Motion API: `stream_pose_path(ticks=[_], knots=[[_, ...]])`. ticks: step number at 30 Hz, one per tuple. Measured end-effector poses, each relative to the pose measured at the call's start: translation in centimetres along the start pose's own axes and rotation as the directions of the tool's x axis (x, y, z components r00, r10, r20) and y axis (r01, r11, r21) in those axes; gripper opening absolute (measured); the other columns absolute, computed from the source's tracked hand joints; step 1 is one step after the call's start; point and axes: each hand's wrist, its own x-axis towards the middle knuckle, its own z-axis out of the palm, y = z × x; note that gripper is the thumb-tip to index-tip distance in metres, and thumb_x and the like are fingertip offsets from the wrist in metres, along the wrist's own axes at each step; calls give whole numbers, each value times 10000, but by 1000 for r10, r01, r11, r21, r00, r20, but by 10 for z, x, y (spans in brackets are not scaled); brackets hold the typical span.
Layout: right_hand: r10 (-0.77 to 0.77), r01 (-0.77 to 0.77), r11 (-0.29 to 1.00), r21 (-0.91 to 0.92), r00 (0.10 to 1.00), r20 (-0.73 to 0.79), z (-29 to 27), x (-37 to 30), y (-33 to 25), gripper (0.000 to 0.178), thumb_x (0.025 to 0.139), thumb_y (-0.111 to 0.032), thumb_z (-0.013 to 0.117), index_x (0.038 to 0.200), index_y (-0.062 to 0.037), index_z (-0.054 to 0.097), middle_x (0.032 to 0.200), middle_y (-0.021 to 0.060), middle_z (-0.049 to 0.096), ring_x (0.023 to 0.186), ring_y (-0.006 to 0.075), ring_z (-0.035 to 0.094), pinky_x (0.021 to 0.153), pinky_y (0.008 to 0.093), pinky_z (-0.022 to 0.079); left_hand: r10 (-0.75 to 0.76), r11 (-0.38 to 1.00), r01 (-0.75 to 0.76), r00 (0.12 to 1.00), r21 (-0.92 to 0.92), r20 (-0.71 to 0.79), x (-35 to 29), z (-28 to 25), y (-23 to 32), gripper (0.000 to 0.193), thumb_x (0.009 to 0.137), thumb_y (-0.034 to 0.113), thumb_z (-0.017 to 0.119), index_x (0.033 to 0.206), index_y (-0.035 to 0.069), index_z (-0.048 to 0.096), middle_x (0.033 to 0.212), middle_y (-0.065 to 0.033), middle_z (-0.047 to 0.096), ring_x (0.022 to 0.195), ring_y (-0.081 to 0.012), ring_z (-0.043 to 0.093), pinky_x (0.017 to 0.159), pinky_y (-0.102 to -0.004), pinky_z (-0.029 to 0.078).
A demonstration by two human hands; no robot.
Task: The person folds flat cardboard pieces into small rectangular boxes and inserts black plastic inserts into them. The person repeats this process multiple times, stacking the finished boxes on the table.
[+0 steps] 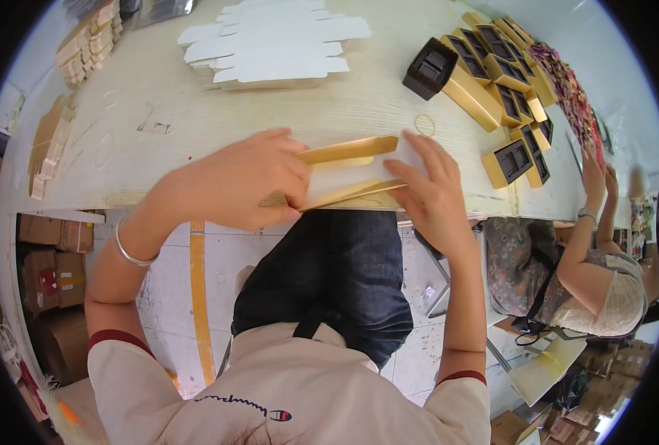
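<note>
Pale tabletop [225, 111], gold carton [346, 151] between both hands [244, 182] [435, 194]

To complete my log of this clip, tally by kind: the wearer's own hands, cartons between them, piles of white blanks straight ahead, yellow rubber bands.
Own hands, left hand and right hand: 2
Gold-and-white carton between them: 1
Pile of white blanks: 1
Yellow rubber band: 1
Total: 5

the left grip [246, 182] curls inward, the right grip [435, 187] arches with its fingers [435, 152] parted.
</note>
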Motion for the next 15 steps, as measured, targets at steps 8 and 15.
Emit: stream_pose_path(ticks=[8,15], knots=[[69,-78,973,218,997,47,18,-2,-64,243,704,-107,751,883,-28,606,799,102,519,727,286,543,639,380,421,-128,979,167,951,119,-282,16,34,33,366,683,238,769,1000,102,646,1187,-59,567,960,-260,551,838,-434,444],[56,-117,913,390,985,164,-17,6,-29,443,713,22,703,1138,-92,651,993,126,580,892,290,564,758,365,480,-40,983,-6,968,-183,-248,0,42,-1,313,657,157,787,911,55,635,1051,-42,613,918,-239,568,791,-335,485]])
